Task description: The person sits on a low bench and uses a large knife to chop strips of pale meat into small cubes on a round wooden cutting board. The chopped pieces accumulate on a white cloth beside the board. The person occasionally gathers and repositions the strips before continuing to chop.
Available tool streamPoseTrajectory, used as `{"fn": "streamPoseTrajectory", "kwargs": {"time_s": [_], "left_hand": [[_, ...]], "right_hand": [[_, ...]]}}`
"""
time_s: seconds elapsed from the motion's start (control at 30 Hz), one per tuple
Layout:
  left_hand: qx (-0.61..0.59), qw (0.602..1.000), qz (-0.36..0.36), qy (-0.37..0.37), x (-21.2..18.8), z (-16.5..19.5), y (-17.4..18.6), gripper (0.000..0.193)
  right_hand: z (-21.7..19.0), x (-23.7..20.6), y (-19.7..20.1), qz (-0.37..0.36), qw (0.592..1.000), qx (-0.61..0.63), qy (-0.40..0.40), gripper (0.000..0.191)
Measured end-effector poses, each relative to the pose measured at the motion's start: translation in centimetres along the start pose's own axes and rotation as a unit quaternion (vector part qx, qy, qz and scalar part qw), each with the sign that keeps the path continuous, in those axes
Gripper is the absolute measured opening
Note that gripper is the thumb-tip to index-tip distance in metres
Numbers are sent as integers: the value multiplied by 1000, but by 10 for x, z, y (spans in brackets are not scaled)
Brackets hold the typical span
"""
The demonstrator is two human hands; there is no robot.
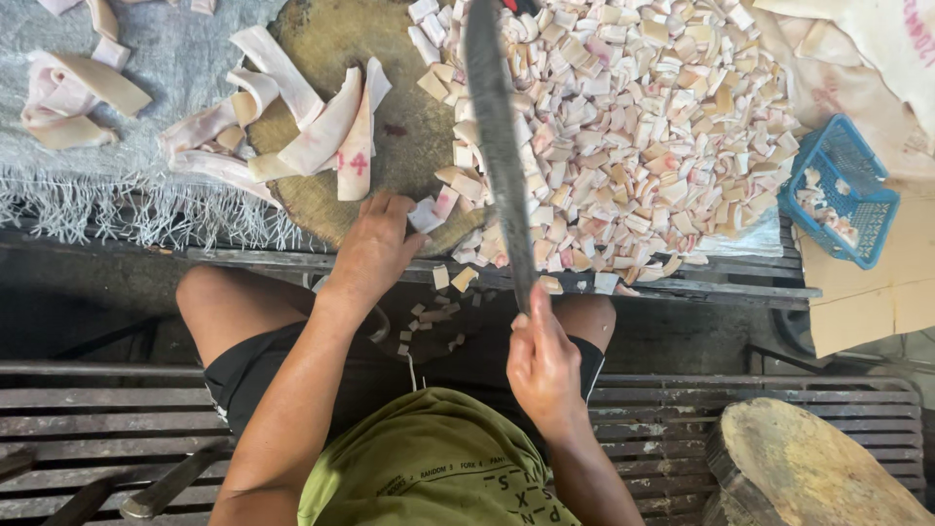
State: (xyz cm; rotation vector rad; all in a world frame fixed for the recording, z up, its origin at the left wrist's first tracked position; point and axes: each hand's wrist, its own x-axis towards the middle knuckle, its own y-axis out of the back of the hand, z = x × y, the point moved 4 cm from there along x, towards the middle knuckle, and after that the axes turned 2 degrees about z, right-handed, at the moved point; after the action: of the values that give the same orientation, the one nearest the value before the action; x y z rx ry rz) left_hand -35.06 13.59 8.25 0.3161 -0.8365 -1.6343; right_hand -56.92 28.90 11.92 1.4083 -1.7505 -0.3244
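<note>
My right hand (542, 362) grips the handle of a long, wide cleaver (497, 136), its blade raised and seen edge-on, pointing away over the round wooden chopping block (390, 117). My left hand (375, 244) rests on the near edge of the block, fingers touching small pale pieces of pork skin (429, 212). Long strips of pork skin (321, 127) lie across the left part of the block. A large heap of cut pale cubes (643, 127) covers the surface to the right of the blade.
A blue plastic basket (840, 190) with a few pieces stands at the right on cardboard. More strips (68, 97) lie on a grey fringed cloth at far left. A second wooden block (808, 468) sits on the slatted bench at lower right. Fallen bits (433, 321) lie between my knees.
</note>
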Motion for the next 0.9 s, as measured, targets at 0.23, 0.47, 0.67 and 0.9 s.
{"fn": "streamPoseTrajectory", "kwargs": {"time_s": [0.23,0.47,0.67,0.9], "left_hand": [[-7,1000,10,13,-10,-6,11,43],[-26,994,86,55,-12,-13,14,27],[118,976,176,54,-6,-18,20,50],[155,970,178,65,21,-28,7,56]], "right_hand": [[9,-9,-38,-222,965,-97,-102,68],[8,-5,2,-66,994,-4,-82,58],[21,-17,3,-186,980,-26,-69,61],[103,61,1,-126,980,-150,21,51]]}}
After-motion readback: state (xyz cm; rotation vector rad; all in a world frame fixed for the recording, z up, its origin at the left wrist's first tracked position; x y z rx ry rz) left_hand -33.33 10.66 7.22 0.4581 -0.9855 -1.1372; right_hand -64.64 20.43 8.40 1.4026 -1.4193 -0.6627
